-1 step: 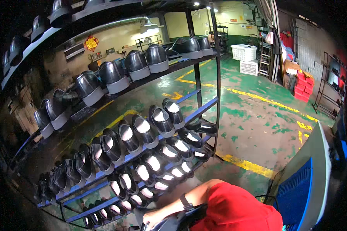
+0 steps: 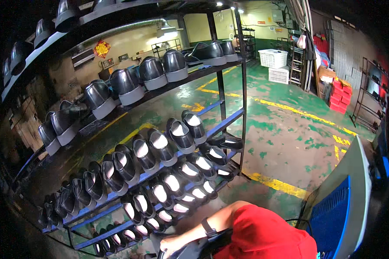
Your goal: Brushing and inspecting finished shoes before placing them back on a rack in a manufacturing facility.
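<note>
My right hand [image 2: 170,244] is at the lower edge, below the shoe rack. Its arm comes from a red sleeve [image 2: 270,235] and wears a dark wristband [image 2: 209,227]. The fingers are bent and closed at the edge of a dark object [image 2: 194,249]; the picture's lower edge cuts it off, so its kind cannot be made out. My left hand is out of view. Closest to the right hand are black shoes [image 2: 142,207] with pale insoles on the rack's lower shelves.
A tall black metal rack [image 2: 244,108] with blue shelf rails fills the left side, loaded with black grey-soled shoes [image 2: 127,86]. To the right stands a blue and grey machine cabinet [image 2: 333,211]. White crates [image 2: 273,59] and red boxes [image 2: 340,97] are farther back on the green floor.
</note>
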Demonstrator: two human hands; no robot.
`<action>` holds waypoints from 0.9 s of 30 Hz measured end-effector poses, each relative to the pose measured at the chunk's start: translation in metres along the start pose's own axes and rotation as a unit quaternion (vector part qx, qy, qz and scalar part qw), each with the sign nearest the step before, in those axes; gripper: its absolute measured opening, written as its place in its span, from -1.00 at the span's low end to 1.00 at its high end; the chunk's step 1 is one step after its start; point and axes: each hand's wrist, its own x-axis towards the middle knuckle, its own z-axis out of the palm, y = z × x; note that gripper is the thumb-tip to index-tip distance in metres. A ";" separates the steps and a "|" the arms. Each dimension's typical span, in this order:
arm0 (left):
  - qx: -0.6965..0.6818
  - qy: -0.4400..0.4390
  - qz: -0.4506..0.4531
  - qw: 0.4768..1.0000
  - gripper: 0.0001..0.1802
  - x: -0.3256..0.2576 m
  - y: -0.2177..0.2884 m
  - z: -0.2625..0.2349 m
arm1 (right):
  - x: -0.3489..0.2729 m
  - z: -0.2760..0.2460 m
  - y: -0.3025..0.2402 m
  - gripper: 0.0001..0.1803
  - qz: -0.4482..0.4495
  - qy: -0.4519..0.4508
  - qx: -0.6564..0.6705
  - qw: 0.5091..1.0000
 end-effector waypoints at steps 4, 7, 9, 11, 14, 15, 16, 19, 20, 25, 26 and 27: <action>-0.013 -0.014 -0.027 0.999 -0.57 -0.026 -0.003 -0.007 | -0.005 -0.011 -0.021 -0.46 0.032 -0.038 0.042 0.998; -0.044 0.022 -0.040 0.998 -0.56 -0.075 -0.016 -0.032 | -0.013 0.006 -0.002 -0.57 -0.003 -0.071 0.120 0.990; -0.062 0.116 -0.025 0.991 -0.56 -0.170 -0.011 -0.052 | -0.006 -0.021 -0.030 -0.66 -0.024 -0.154 0.181 0.971; 0.296 0.302 0.159 0.892 -0.55 -0.147 -0.055 -0.137 | -0.014 -0.060 -0.048 -0.67 0.042 -0.142 0.152 0.977; -0.012 0.343 -0.060 0.937 -0.67 -0.131 -0.038 -0.110 | -0.021 -0.066 -0.034 -0.59 0.039 -0.185 0.098 0.977; 0.003 0.314 -0.078 0.946 -0.62 -0.132 -0.037 -0.107 | -0.019 -0.067 -0.032 -0.60 0.100 -0.214 0.118 0.965; 0.005 0.335 -0.090 0.938 -0.61 -0.135 -0.039 -0.109 | -0.018 -0.070 -0.034 -0.60 0.101 -0.219 0.124 0.963; -0.019 0.341 -0.103 0.934 -0.60 -0.157 -0.046 -0.117 | -0.014 -0.064 -0.023 -0.47 0.089 -0.289 0.256 0.918; -0.011 0.320 -0.089 0.943 -0.59 -0.165 -0.053 -0.125 | -0.013 -0.060 -0.020 -0.43 0.103 -0.306 0.258 0.910; -0.031 0.299 -0.082 0.950 -0.58 -0.167 -0.052 -0.135 | -0.004 -0.035 -0.018 -0.66 0.199 -0.211 0.292 0.911; -0.033 0.304 -0.087 0.948 -0.58 -0.166 -0.052 -0.135 | -0.001 -0.031 -0.020 -0.72 0.226 -0.171 0.270 0.920; -0.031 0.305 -0.086 0.948 -0.58 -0.164 -0.050 -0.134 | 0.004 -0.030 -0.025 -0.72 0.224 -0.170 0.271 0.921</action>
